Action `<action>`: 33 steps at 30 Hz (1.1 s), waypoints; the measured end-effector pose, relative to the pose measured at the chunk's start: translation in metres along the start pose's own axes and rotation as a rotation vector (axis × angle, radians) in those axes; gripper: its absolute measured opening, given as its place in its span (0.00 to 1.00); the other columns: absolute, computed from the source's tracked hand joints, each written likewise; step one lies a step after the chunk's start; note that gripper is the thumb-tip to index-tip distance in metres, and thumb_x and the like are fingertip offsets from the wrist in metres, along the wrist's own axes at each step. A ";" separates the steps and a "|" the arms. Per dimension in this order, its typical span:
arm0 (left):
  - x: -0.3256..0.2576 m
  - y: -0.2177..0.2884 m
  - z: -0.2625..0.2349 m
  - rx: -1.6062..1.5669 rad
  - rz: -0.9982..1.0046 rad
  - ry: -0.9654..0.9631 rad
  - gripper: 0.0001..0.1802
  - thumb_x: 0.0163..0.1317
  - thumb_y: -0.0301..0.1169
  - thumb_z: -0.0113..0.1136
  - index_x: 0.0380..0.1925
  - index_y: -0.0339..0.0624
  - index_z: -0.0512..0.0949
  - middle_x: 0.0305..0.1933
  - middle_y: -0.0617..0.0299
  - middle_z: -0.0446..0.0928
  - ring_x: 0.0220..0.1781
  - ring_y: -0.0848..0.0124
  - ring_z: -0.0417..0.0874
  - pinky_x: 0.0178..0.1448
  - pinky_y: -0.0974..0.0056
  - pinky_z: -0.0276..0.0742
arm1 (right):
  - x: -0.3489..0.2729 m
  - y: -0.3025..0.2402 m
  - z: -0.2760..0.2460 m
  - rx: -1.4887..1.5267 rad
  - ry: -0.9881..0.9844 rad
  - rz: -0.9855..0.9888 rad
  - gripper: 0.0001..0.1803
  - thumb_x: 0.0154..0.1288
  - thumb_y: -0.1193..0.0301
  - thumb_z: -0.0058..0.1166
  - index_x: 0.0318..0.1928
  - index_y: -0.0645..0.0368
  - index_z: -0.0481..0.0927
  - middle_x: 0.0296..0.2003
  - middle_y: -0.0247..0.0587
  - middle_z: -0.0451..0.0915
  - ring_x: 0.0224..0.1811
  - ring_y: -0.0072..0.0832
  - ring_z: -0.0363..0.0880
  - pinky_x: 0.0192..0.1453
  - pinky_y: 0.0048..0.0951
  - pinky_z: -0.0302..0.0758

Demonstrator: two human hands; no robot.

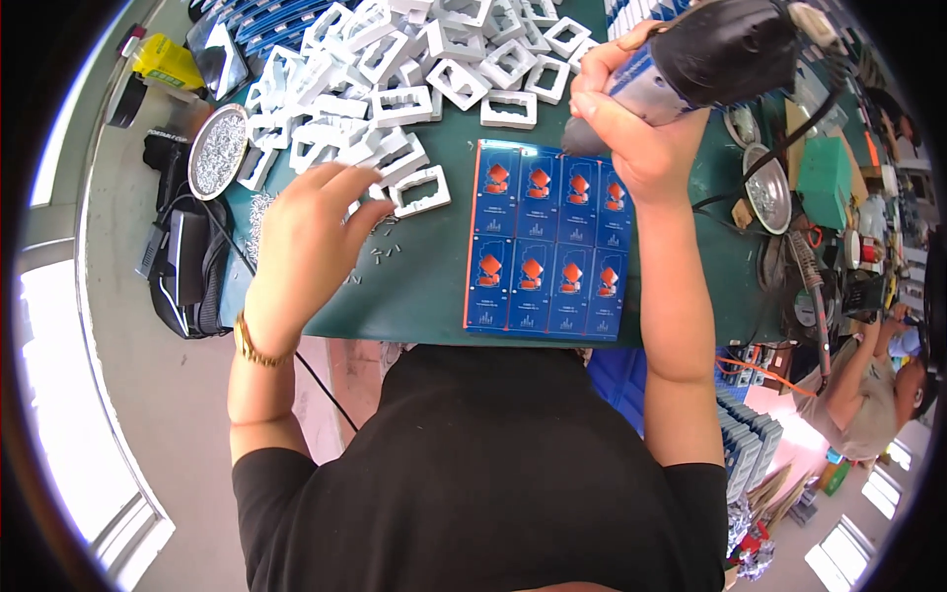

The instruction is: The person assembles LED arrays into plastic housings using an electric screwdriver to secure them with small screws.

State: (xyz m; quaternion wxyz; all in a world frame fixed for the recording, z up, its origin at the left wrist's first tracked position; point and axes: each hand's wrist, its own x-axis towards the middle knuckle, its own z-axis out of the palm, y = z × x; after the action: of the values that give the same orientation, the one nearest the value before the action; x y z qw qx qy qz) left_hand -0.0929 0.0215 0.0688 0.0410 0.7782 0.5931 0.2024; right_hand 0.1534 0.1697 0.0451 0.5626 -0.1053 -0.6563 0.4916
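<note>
My right hand [641, 123] wraps round a corded electric screwdriver [725, 54] with a black top and a grey nose. That nose points down at the top edge of a blue printed circuit board panel [538, 257], which shows repeated orange patches. Whether the bit touches the panel is hidden. To the left, my left hand [316, 217] hovers by the pile of white plastic frames [395, 104], thumb and fingers curved but apart, with nothing visible between them. One white frame [421, 191] lies beside its fingertips. Loose small screws [380, 254] are scattered on the table nearby.
Small screws fill a round metal dish [218, 151] at the left; another dish [767, 187] stands at the right. The screwdriver's black cord [789, 138] runs over the right side. A green box [825, 183] stands beyond it. Another person [858, 395] sits at far right.
</note>
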 end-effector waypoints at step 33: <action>0.090 0.034 0.105 -0.780 -0.168 -0.008 0.05 0.60 0.23 0.61 0.37 0.37 0.81 0.30 0.63 0.83 0.32 0.80 0.81 0.37 0.73 0.76 | -0.033 -0.023 -0.030 -0.017 0.370 -0.180 0.26 0.51 0.82 0.53 0.52 0.61 0.65 0.30 0.44 0.76 0.30 0.33 0.76 0.41 0.38 0.75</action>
State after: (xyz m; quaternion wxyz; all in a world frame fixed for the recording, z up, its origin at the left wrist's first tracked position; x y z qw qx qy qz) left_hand -0.0046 0.1147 0.0072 0.3524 0.6537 0.5331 0.4053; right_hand 0.1997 0.1509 0.0380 0.7143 -0.1393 -0.5527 0.4060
